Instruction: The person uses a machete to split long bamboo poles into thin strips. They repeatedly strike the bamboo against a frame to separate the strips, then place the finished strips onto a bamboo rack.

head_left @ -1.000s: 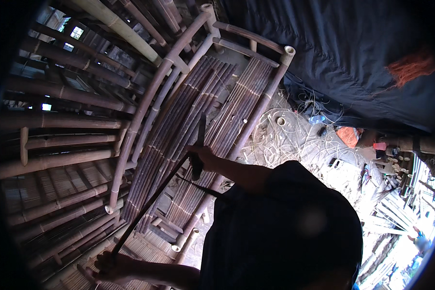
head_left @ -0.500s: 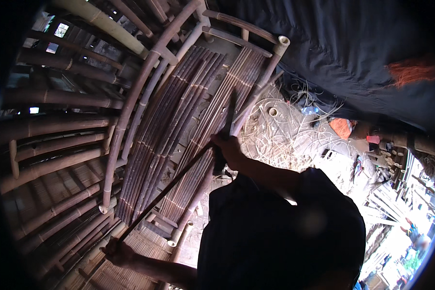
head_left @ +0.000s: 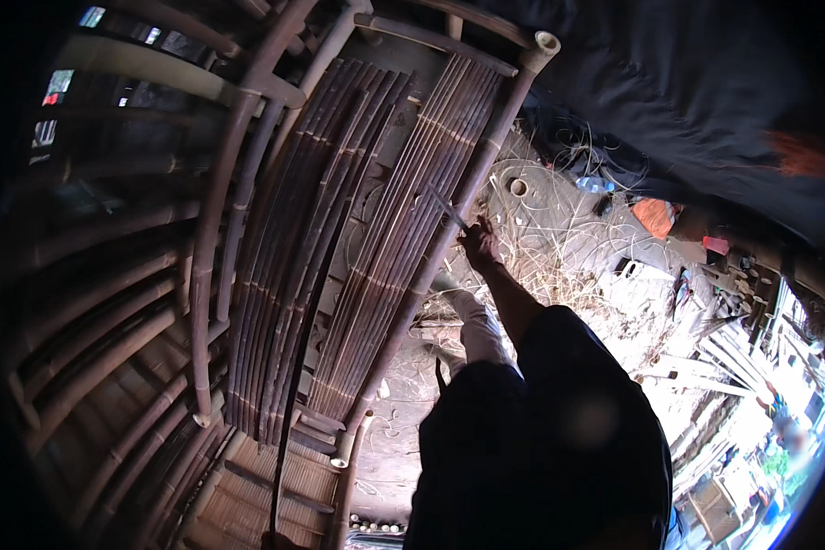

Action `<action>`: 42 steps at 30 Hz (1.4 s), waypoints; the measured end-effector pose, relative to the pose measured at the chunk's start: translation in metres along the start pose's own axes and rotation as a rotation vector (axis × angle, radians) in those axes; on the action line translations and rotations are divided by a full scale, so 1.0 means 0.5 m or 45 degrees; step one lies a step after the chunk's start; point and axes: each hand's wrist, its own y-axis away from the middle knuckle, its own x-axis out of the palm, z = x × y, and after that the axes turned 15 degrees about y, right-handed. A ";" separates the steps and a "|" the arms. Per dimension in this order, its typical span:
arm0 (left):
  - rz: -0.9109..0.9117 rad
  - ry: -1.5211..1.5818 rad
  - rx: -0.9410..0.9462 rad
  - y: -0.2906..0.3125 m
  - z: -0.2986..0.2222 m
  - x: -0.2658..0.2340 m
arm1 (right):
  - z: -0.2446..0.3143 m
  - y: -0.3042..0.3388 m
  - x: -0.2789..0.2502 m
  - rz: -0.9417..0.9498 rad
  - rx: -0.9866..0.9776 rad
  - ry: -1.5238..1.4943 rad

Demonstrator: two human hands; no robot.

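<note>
My right hand (head_left: 479, 246) is closed round the handle of a knife (head_left: 449, 210). Its blade points up and left over the near rail of a bamboo bench (head_left: 419, 286). Low at the picture's edge, my left hand (head_left: 280, 541) is just in view, closed on the lower end of a long dark bamboo strip (head_left: 288, 426). That strip runs up over the seat, along the gap between two groups of slats. The left group of dark slats (head_left: 289, 215) and the right group (head_left: 403, 220) lie lengthwise, tied across in rows.
Left of the seat, the bench's curved bamboo back frame (head_left: 220, 197) stands beside stacked bamboo furniture. Shavings (head_left: 559, 234) litter the ground on the right, with a bamboo ring (head_left: 519, 187) and an orange bag (head_left: 654, 217). A dark cloth (head_left: 678, 110) hangs at upper right.
My right hand has moved right, off the strip, with the knife. My left hand has dropped to the lower edge, and the strip now lies steeper along the seat. The view has shifted.
</note>
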 end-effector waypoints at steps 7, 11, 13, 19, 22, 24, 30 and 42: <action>0.068 -0.218 -0.026 0.056 0.106 0.065 | -0.011 -0.093 0.084 0.080 0.071 0.125; 0.083 -0.285 -0.046 0.066 0.123 0.068 | -0.018 -0.102 0.122 0.326 0.123 -0.021; 0.100 -0.306 -0.054 0.066 0.132 0.071 | -0.034 -0.100 0.145 0.362 0.250 -0.170; 0.127 -0.316 -0.075 0.063 0.127 0.050 | -0.028 -0.046 0.096 0.167 0.669 -0.338; 0.149 -0.280 -0.095 0.040 0.122 0.055 | -0.069 0.008 0.063 0.019 0.721 -0.240; 0.146 -0.251 -0.098 0.033 0.120 0.043 | -0.084 0.046 0.001 0.026 0.882 -0.168; 0.185 -0.131 -0.131 0.007 0.123 0.024 | -0.282 0.288 -0.108 0.027 1.245 -0.310; 0.333 0.133 -0.300 -0.019 0.248 0.023 | 0.163 0.282 -0.175 0.442 -0.224 -0.284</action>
